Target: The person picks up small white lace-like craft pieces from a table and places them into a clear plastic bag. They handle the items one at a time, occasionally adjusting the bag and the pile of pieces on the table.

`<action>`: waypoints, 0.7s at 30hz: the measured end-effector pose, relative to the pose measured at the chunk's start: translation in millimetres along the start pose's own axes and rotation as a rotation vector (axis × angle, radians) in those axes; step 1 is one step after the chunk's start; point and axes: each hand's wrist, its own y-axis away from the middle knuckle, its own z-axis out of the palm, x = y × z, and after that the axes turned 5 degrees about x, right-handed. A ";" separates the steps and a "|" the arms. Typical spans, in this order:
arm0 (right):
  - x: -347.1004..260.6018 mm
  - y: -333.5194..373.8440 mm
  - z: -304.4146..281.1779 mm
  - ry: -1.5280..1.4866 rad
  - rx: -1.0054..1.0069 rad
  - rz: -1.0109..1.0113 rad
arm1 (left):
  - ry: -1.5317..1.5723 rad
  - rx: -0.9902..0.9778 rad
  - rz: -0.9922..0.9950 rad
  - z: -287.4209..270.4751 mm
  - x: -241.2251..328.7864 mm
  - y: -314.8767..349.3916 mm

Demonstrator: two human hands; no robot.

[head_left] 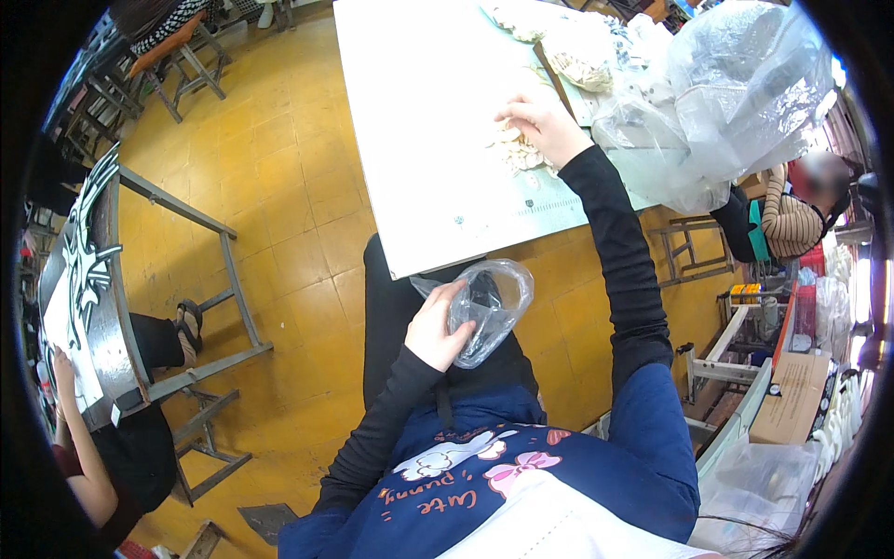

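My left hand is closed on the edge of a clear plastic bag, whose mouth gapes open above my lap. The bag hangs just off the near edge of the white table. My right hand reaches over the tabletop with its fingers curled together. Under those fingers lies a small pile of flat, cream-coloured pieces, partly hidden by the hand. Whatever sits between the right fingertips is too small to make out.
Large clear plastic bags bulge at the table's right side, beside bundled pale pieces and a dark strip. At left, another person's hand rests at a dark table. A seated person and a cardboard box are at right.
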 end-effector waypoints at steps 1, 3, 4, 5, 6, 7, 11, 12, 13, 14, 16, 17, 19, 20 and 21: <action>2.5 1.9 0.5 -0.038 -0.058 0.091 | -0.001 -0.003 0.012 3.0 0.1 -1.0; -1.3 9.1 -6.4 -0.044 0.019 -0.009 | -0.003 -0.007 0.021 9.0 1.2 -3.5; -6.9 12.8 -12.6 -0.019 0.037 -0.020 | -0.002 -0.001 0.033 12.3 2.3 -5.2; -14.9 16.4 -19.8 0.070 0.045 -0.006 | -0.003 -0.002 0.041 14.8 3.5 -7.9; -26.8 24.2 -27.2 0.065 0.103 -0.083 | -0.003 -0.008 0.048 17.7 4.9 -11.1; -42.6 38.9 -35.9 0.071 0.122 -0.096 | 0.018 -0.008 0.049 21.0 6.4 -15.0; -116.9 107.9 -30.9 -0.279 -0.173 -0.125 | 0.216 -0.030 -0.037 38.8 10.5 -33.5; -124.4 120.5 -25.8 -0.405 -0.294 -0.123 | 0.375 -0.048 -0.093 45.0 10.8 -37.9; -121.8 129.0 -21.6 -0.314 -0.383 -0.008 | 0.521 -0.079 -0.181 50.6 10.6 -41.8; -118.8 136.8 -15.4 -0.237 -0.451 0.085 | 0.468 -0.145 -0.195 51.4 8.9 -44.0; -105.8 155.3 -12.4 -0.002 -0.505 0.267 | 0.498 -0.168 -0.248 56.2 6.5 -48.9; -97.4 164.4 -14.9 0.108 -0.516 0.313 | 0.447 -0.084 -0.243 59.3 6.1 -51.4; -86.4 178.8 -15.4 0.219 -0.585 0.483 | -0.211 0.034 -0.021 59.0 6.6 -56.1; -83.9 184.1 -14.7 0.154 -0.488 0.401 | -0.363 0.060 0.040 58.6 8.9 -57.3; -81.4 186.3 -13.8 0.114 -0.428 0.352 | -0.435 0.091 0.131 59.4 12.8 -58.3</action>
